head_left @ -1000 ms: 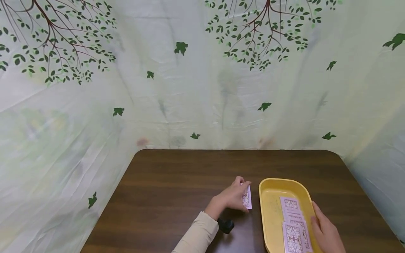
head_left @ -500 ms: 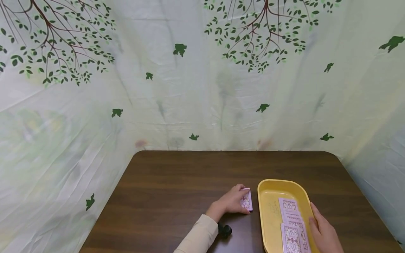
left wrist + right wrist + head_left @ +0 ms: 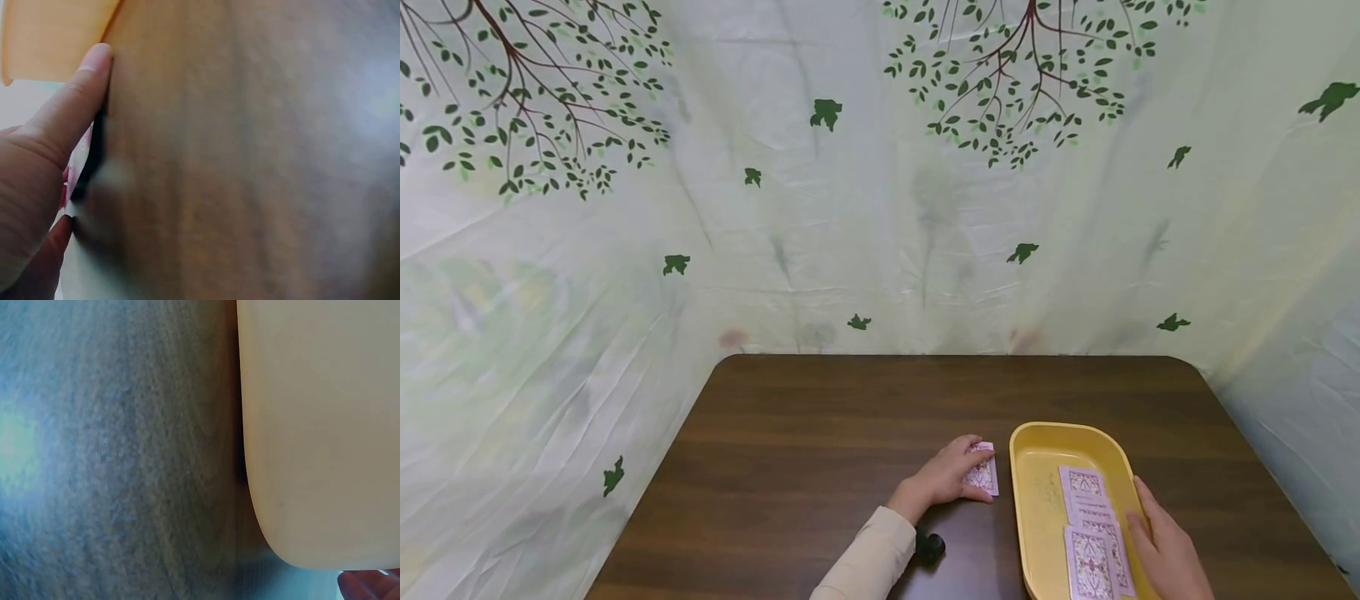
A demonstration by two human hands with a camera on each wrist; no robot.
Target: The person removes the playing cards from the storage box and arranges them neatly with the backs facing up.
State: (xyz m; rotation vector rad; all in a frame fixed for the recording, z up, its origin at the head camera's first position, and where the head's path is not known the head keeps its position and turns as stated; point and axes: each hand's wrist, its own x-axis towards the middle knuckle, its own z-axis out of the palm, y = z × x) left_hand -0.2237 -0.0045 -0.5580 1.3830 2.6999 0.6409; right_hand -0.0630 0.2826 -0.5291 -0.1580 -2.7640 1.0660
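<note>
My left hand holds a playing card with a pink patterned back, thumb at the near edge and fingers at the far edge, low over the table left of the tray. In the left wrist view, the thumb points toward the orange-looking tray, and a sliver of pink card shows behind it. My right hand grips the right rim of a yellow tray. Several matching cards lie overlapping, back up, along the tray's right side. The right wrist view shows the tray's outer wall and a fingertip.
The brown wooden table runs back to a pale hanging cloth printed with branches and birds. A black camera sits under the left wrist. The tray stands at the table's right side.
My left hand has drawn slightly toward me and its fingers have shifted on the card, so more of the card's back shows. The right hand stays on the tray's rim.
</note>
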